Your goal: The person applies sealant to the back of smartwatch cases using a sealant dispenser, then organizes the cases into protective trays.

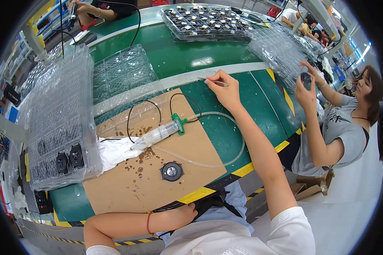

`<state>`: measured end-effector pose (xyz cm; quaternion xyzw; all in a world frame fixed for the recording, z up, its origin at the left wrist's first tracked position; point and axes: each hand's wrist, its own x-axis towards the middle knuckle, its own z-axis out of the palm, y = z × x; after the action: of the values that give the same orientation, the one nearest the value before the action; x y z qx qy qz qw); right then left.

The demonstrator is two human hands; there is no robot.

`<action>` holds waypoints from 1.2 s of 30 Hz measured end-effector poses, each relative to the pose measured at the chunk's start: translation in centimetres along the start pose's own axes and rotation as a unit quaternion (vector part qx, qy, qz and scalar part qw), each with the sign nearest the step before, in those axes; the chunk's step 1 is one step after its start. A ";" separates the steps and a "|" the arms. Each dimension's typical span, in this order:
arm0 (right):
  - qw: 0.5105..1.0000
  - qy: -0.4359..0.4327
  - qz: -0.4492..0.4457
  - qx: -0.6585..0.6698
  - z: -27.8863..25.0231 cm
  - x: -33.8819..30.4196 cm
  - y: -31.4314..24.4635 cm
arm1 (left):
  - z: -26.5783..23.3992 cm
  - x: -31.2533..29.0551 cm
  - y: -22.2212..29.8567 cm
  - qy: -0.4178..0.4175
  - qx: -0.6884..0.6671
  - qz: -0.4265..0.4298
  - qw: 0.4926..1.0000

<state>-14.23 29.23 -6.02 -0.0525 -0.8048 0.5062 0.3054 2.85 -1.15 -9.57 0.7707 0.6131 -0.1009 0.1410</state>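
Note:
My right hand (224, 89) reaches over the green bench and pinches a pair of metal tweezers (219, 83), its tips pointing left beside the pale rail. My left hand (181, 216) rests low at the bench's front edge, against dark cloth; its fingers are mostly hidden. A round black watch case (172, 171) lies on brown cardboard (191, 146) between my arms. Behind it, a clear dispensing syringe (155, 135) with a green cap (179, 124) and a hose leans on a white cloth (114, 154). Brown spots mark the cardboard around it.
Stacked clear plastic trays (59, 114) stand at left, two black watch cases in the front one. Another clear tray (123, 70) lies behind. Filled trays (206, 23) sit on the green belt (170, 55). At right, a co-worker (332, 127) holds a round dark part.

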 end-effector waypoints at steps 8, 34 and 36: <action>1.000 0.011 -0.008 0.012 0.4 -0.1 0.2 | 0.2 0.1 0.2 -0.019 -0.017 -0.003 1.000; 1.000 0.000 0.009 0.001 0.2 -0.2 -0.2 | -0.3 -0.1 0.1 -0.011 -0.004 -0.008 1.000; 1.000 -0.002 -0.007 0.006 0.2 -0.3 -0.1 | -0.5 -0.1 0.1 -0.009 -0.001 -0.007 1.000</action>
<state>-14.06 28.89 -6.09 -0.0441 -0.8030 0.5088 0.3072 2.87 -1.12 -9.09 0.7653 0.6174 -0.1084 0.1463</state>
